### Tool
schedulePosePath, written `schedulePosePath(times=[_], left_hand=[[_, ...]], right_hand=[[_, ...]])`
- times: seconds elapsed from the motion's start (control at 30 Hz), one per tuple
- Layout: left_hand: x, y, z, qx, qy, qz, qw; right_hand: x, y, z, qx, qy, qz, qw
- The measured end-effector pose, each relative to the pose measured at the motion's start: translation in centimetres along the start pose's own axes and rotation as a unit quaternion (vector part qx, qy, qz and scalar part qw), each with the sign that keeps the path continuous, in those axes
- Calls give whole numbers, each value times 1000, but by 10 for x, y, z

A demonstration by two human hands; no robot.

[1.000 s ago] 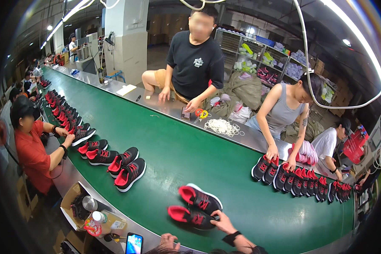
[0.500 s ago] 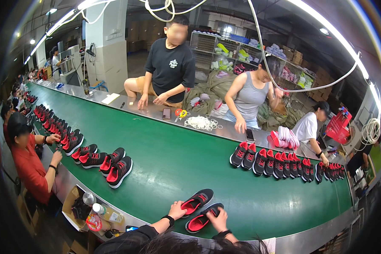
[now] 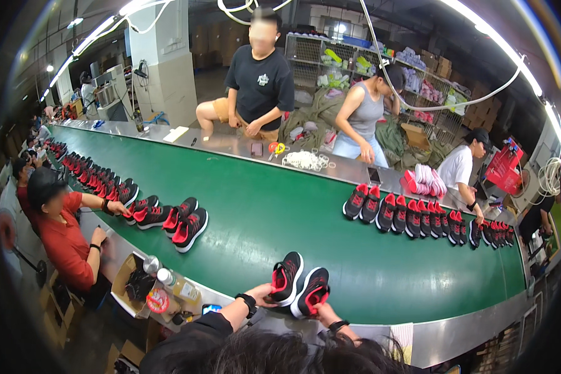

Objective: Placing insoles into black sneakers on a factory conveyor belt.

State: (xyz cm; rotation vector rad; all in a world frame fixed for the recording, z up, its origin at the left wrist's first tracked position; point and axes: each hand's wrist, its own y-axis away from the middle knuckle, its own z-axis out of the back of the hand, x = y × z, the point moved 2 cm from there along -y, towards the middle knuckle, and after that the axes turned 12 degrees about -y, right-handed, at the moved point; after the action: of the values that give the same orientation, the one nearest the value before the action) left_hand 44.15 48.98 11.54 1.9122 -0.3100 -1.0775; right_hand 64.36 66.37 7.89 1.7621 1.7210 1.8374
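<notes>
A black sneaker with red lining and white sole [image 3: 287,278] is at the near edge of the green belt [image 3: 249,212], toe pointing away from me. My left hand [image 3: 261,295] is closed on its heel. Close beside it on the right is the matching sneaker [image 3: 311,292], gripped at the heel collar by my right hand [image 3: 323,313]. Both shoes lean, soles partly showing; whether they touch the belt I cannot tell. Some of my fingers are hidden behind the shoes.
Shoe rows run along the belt's left [image 3: 100,177] and far right [image 3: 411,215]. At left a person in red [image 3: 65,218] touches a shoe. A box with bottles [image 3: 131,287] stands left of my arm. Across the belt lie white bands [image 3: 304,160], scissors [image 3: 278,149] and a phone [image 3: 374,175].
Both my hands have tilted and turned the two sneakers, toes now pointing farther away from me. The person in red has reached to a shoe. My view has shifted slightly.
</notes>
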Motion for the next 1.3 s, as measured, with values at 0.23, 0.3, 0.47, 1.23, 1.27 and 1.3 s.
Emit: schedulePosePath(times=[0.23,0.3,0.47,1.23,1.27,1.3], left_hand=[[27,91,-50,191,246,23,950],[43,94,-39,236,256,-18,937],[58,155,-42,-40,-12,-235,971],[171,139,-68,-335,-562,-328,682],[159,155,-81,-334,-600,-322,652],[145,175,-100,-278,-657,-303,631]], right_hand=[[2,69,9,129,-167,-25,977],[6,92,0,96,-122,34,987],[11,154,-2,56,65,379,921],[-79,147,-1,131,387,68,910],[-83,153,-6,127,372,106,913],[-85,154,-5,129,363,132,913]])
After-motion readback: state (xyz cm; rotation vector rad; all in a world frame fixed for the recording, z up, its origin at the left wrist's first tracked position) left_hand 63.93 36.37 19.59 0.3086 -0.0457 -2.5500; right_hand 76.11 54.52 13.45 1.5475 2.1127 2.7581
